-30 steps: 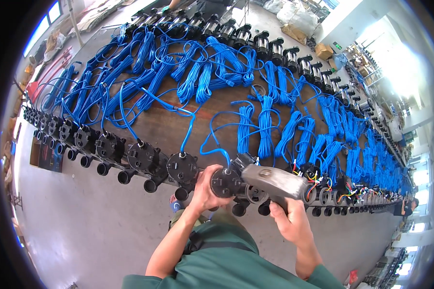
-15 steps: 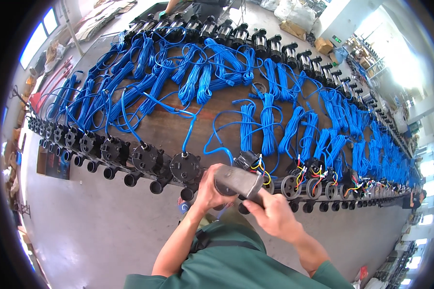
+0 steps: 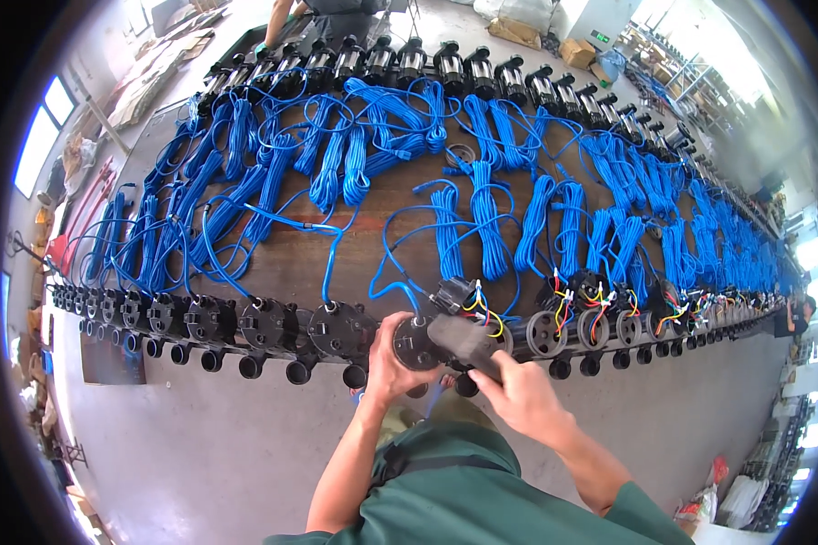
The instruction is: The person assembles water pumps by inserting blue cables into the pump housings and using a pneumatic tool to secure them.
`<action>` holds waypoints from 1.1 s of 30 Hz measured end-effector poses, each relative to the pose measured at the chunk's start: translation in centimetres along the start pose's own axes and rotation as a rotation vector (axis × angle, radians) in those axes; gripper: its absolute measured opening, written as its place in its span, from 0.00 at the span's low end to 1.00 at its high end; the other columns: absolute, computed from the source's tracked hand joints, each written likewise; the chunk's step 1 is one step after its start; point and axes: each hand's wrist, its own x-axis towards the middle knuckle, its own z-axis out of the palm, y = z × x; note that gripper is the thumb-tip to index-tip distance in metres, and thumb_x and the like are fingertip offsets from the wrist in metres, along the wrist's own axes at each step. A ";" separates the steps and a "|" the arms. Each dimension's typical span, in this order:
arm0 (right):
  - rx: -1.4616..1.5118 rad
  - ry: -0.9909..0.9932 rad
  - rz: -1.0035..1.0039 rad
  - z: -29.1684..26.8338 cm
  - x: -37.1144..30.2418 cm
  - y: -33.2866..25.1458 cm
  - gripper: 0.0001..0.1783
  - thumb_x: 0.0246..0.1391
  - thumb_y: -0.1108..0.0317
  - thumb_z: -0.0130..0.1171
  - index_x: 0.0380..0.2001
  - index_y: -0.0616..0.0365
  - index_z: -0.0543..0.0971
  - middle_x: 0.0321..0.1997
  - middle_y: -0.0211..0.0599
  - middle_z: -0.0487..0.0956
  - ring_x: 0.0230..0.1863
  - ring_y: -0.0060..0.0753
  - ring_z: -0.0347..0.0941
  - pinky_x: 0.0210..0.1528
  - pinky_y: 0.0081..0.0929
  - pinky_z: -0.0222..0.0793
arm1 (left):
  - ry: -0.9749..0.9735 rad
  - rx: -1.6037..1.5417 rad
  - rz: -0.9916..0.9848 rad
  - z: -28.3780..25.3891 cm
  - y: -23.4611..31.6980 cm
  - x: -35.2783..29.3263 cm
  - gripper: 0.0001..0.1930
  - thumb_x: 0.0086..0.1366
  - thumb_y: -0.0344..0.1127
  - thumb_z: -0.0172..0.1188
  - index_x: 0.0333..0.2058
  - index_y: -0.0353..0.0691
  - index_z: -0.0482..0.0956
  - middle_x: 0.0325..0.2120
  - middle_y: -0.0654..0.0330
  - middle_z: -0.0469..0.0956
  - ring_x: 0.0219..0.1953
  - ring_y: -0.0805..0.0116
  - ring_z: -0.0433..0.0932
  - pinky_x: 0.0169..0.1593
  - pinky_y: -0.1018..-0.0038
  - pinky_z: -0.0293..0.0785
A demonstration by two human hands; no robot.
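My right hand [image 3: 527, 400] is closed round the dark handle of a mallet with a blocky grey head [image 3: 459, 338], slightly blurred. The head is at the right side of a round black end cap [image 3: 411, 345], covering part of it; whether they touch I cannot tell. My left hand [image 3: 389, 368] wraps the left side of that cap, fingers at its rim. A blue cable [image 3: 395, 289] runs up from the cap. On its left is another capped black housing [image 3: 341, 331]. Right of the mallet, an uncapped housing [image 3: 543, 334] shows coloured wires [image 3: 563, 304].
Bundled blue cables [image 3: 445, 232] lie across the brown tabletop [image 3: 291, 250]. Black housings line the near edge, and a row of black units with shiny cylinders [image 3: 412, 62] stands along the far edge. A co-worker's arm [image 3: 277, 23] shows beyond. Grey floor [image 3: 227, 436] lies below.
The mallet head has swung down and away from over the cap, uncovering more of its face. The view has shifted slightly. My left hand keeps its hold.
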 end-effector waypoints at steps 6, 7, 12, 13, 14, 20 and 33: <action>0.279 -0.100 0.137 -0.7 0.6 1.9 0.29 0.68 0.44 0.61 0.31 0.66 0.78 0.21 0.54 0.77 0.23 0.55 0.75 0.30 0.47 0.70 | -0.039 -0.033 -0.018 0.1 -0.2 0.1 0.51 0.36 0.36 0.85 0.61 0.37 0.68 0.45 0.54 0.85 0.46 0.60 0.85 0.56 0.64 0.81; 0.364 -0.078 0.147 -0.9 0.0 2.0 0.26 0.69 0.48 0.63 0.32 0.65 0.78 0.19 0.48 0.75 0.20 0.44 0.71 0.28 0.41 0.68 | -0.042 -0.056 -0.037 -0.1 0.1 0.1 0.52 0.36 0.36 0.85 0.61 0.37 0.67 0.44 0.54 0.85 0.45 0.60 0.86 0.55 0.64 0.81; 0.664 0.121 -0.018 0.6 -3.5 4.4 0.14 0.68 0.62 0.66 0.38 0.62 0.76 0.23 0.19 0.70 0.25 0.13 0.61 0.27 0.23 0.56 | -0.011 0.025 0.027 -1.0 1.4 -1.3 0.59 0.43 0.33 0.83 0.71 0.34 0.55 0.69 0.43 0.63 0.72 0.50 0.64 0.73 0.55 0.61; 0.749 0.148 0.082 1.5 -4.2 5.1 0.14 0.67 0.62 0.67 0.41 0.63 0.78 0.26 0.22 0.72 0.28 0.13 0.63 0.30 0.23 0.59 | -0.014 0.022 -0.080 -0.5 0.7 -3.0 0.57 0.44 0.33 0.82 0.70 0.33 0.56 0.68 0.42 0.63 0.71 0.50 0.64 0.73 0.55 0.61; 0.834 0.184 0.179 2.6 -5.0 5.8 0.15 0.66 0.63 0.68 0.45 0.64 0.79 0.29 0.26 0.74 0.30 0.14 0.66 0.33 0.22 0.63 | -0.007 0.015 -0.181 0.2 -0.3 -5.0 0.55 0.46 0.32 0.81 0.70 0.32 0.56 0.68 0.41 0.63 0.71 0.51 0.64 0.72 0.56 0.61; 0.548 0.156 0.358 5.8 -6.4 8.3 0.25 0.64 0.57 0.69 0.21 0.65 0.73 0.14 0.32 0.64 0.21 0.22 0.55 0.23 0.33 0.56 | -0.120 -0.216 -0.877 5.7 -12.5 -13.4 0.35 0.51 0.32 0.79 0.58 0.34 0.73 0.41 0.58 0.81 0.40 0.65 0.81 0.46 0.68 0.79; 0.424 0.038 0.382 7.6 -5.2 7.4 0.26 0.63 0.53 0.69 0.26 0.67 0.77 0.15 0.42 0.66 0.18 0.29 0.58 0.23 0.35 0.62 | -0.123 -0.191 -0.385 7.4 -13.9 -9.5 0.20 0.55 0.25 0.70 0.48 0.38 0.81 0.35 0.65 0.82 0.32 0.75 0.78 0.32 0.74 0.77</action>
